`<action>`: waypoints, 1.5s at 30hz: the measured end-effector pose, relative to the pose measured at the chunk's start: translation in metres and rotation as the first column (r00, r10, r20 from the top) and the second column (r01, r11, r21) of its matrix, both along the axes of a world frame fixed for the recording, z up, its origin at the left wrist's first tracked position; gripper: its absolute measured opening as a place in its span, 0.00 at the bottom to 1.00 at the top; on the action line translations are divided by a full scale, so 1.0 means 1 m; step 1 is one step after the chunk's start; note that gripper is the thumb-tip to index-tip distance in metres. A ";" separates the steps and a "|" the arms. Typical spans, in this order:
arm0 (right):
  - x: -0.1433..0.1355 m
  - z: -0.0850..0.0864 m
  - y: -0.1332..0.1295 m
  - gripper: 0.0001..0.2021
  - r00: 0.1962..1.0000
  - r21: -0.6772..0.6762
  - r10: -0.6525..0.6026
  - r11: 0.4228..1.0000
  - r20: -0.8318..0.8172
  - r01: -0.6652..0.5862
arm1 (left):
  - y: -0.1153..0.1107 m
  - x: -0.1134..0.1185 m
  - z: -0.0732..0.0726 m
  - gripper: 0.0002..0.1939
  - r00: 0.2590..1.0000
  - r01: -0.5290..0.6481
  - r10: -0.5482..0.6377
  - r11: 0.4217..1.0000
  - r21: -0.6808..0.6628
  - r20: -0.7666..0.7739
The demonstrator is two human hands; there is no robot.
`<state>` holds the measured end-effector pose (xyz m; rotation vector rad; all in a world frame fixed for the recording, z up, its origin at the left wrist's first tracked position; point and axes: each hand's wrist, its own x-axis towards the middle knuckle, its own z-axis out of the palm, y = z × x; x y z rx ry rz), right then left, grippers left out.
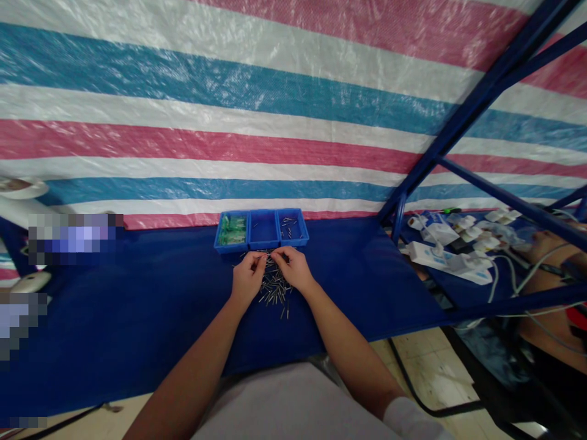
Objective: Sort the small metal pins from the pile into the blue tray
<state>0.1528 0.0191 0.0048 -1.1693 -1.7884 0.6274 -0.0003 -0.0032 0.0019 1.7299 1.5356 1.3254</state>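
Observation:
A heap of small, thin metal pieces [275,289], like short pins or bits, lies on the blue table in front of me. Over the heap's left side is my left hand [248,276], thumb and fingers pinched together. My right hand [296,269] is close by on the right, also in a pinch. What either hand holds is too small to make out. Just behind the hands stand joined blue bins [263,246]. Green pieces [233,231] fill the left bin, the middle one holds almost nothing, and a few loose metal pieces [288,230] lie in the right one.
Behind the blue table [169,293] hangs a striped plastic sheet [257,146]. Blue metal bars [422,165] rise on the right. Past them are a white power strip [447,263], plugs, cables and a person's arm [545,287]. A white object [32,282] sits far left.

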 end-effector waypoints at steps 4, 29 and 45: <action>0.000 0.000 0.000 0.09 1.000 -0.002 -0.005 1.000 -0.007 0.005 | 0.000 0.001 0.000 0.15 0.999 -0.031 0.031 0.999 0.012 -0.022; -0.001 0.002 0.000 0.09 1.000 0.000 0.011 1.000 -0.002 -0.011 | 0.002 0.000 -0.002 0.13 1.000 0.027 -0.027 1.000 -0.002 -0.010; -0.002 0.002 -0.001 0.08 0.997 0.049 0.056 0.997 -0.047 -0.054 | 0.000 -0.001 0.000 0.14 0.998 0.050 -0.050 0.999 -0.004 -0.026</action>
